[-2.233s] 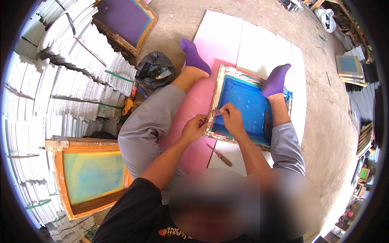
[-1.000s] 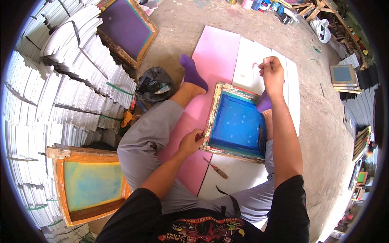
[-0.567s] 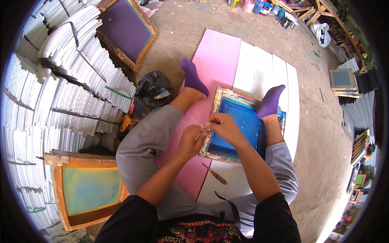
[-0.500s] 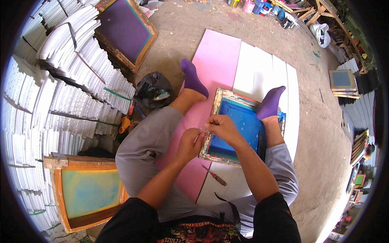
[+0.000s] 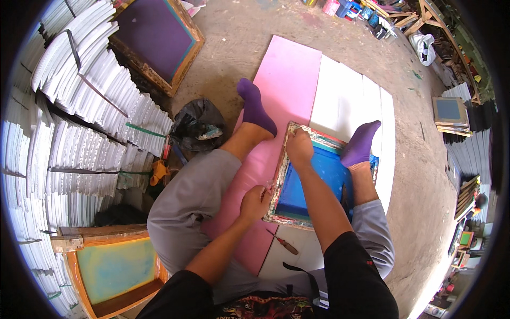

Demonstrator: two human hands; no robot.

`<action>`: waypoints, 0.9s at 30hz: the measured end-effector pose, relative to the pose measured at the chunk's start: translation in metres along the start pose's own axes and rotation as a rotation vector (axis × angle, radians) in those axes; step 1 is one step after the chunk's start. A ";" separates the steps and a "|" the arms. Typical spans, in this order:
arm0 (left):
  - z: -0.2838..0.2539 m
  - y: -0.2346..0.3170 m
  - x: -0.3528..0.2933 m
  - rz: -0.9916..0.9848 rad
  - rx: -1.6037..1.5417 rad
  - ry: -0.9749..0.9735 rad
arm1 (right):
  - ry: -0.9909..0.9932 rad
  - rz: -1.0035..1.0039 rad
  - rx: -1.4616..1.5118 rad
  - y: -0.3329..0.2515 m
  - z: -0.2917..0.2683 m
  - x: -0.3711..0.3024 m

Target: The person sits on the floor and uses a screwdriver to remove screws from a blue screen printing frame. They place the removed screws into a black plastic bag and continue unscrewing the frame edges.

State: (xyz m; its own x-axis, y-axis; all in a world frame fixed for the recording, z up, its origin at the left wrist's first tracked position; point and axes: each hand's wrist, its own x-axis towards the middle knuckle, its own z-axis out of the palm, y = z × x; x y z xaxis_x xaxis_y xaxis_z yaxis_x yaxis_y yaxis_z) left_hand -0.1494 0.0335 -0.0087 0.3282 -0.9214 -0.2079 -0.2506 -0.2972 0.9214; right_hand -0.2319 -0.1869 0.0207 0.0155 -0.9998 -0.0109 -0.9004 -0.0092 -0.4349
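1. Frame [image 5: 280, 173], paint-crusted, with blue mesh [image 5: 292, 194]: beneath the right fingers, just right of the left ones.
2. Right hand [image 5: 300, 148]: fingers curled at the frame's far left corner; cannot tell whether they grip anything.
3. Left hand [image 5: 255, 204]: fingers bent inward by the frame's left side; tiny pinkish piece [image 5: 269, 186] at the tips, hold unclear.
4. Screwdriver [image 5: 288, 245]: nearer the body than the left fingers, handle over white board [image 5: 297, 255].
5. Purple sock [image 5: 362, 142], on right foot: right of the right fingers, against the frame.
6. Black bag [image 5: 199, 125]: well left of all fingers.
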 end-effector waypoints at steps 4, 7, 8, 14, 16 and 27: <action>0.005 -0.007 0.002 0.092 -0.019 0.044 | 0.063 -0.033 -0.053 -0.009 0.010 -0.006; 0.003 -0.003 0.001 0.096 -0.005 0.052 | 0.071 -0.026 -0.080 -0.010 0.015 -0.005; 0.003 -0.002 0.000 0.083 0.006 0.044 | 0.063 -0.016 -0.073 -0.009 0.016 -0.004; 0.001 -0.006 0.002 0.100 0.041 0.042 | 0.073 0.047 -0.001 -0.021 0.017 -0.005; 0.002 -0.002 0.001 0.090 0.022 0.041 | 0.094 0.090 0.044 -0.016 0.021 0.000; 0.001 -0.002 0.001 0.103 0.054 0.055 | -0.074 0.076 0.270 0.032 0.024 0.011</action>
State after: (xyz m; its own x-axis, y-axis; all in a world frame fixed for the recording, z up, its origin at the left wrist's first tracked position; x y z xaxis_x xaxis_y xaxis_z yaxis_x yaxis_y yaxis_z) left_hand -0.1494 0.0328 -0.0115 0.3474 -0.9330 -0.0934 -0.3341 -0.2162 0.9174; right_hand -0.2499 -0.1973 -0.0144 -0.0070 -0.9935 -0.1137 -0.7518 0.0802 -0.6545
